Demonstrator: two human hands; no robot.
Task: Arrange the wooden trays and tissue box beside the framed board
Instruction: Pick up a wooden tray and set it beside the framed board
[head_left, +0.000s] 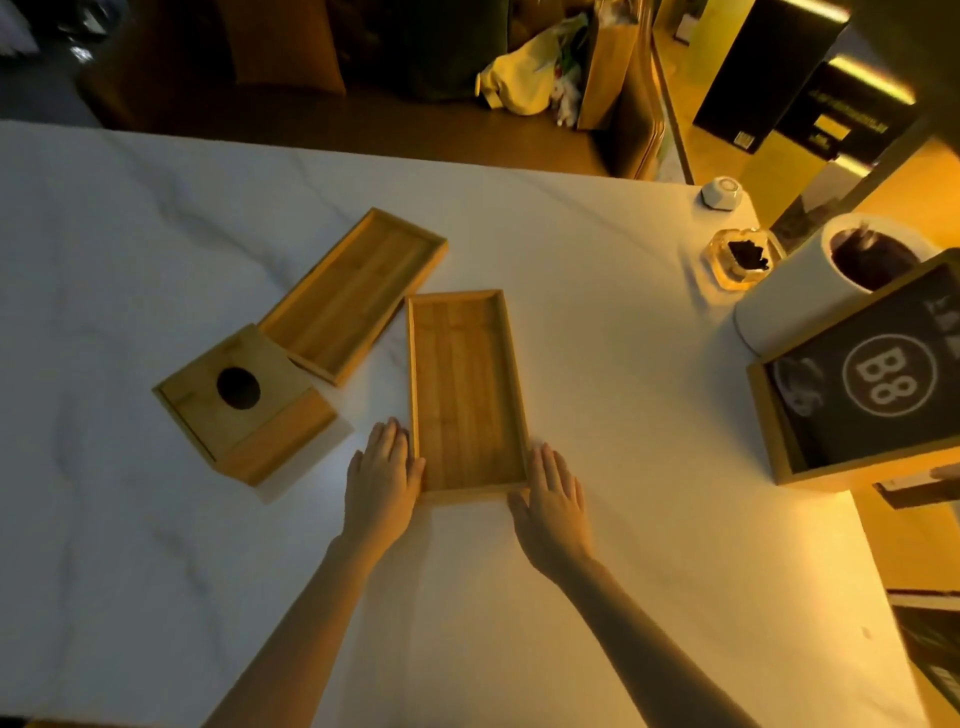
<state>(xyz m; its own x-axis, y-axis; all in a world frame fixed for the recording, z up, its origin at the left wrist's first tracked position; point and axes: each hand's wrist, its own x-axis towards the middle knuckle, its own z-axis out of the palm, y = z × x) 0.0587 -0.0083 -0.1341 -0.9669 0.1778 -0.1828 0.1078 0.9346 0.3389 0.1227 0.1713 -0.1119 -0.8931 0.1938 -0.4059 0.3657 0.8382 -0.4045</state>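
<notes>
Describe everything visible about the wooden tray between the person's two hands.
The near tray is a shallow rectangular tray of light, bamboo-like wood, with a slatted floor and a low raised rim all round. It is empty and lies flat on the white marbled table, its long side running away from the person. The left hand rests open against its left rim near the near corner, and the right hand against its near right corner. Neither hand closes a grip on it. It lies close to the second tray; contact is unclear.
</notes>
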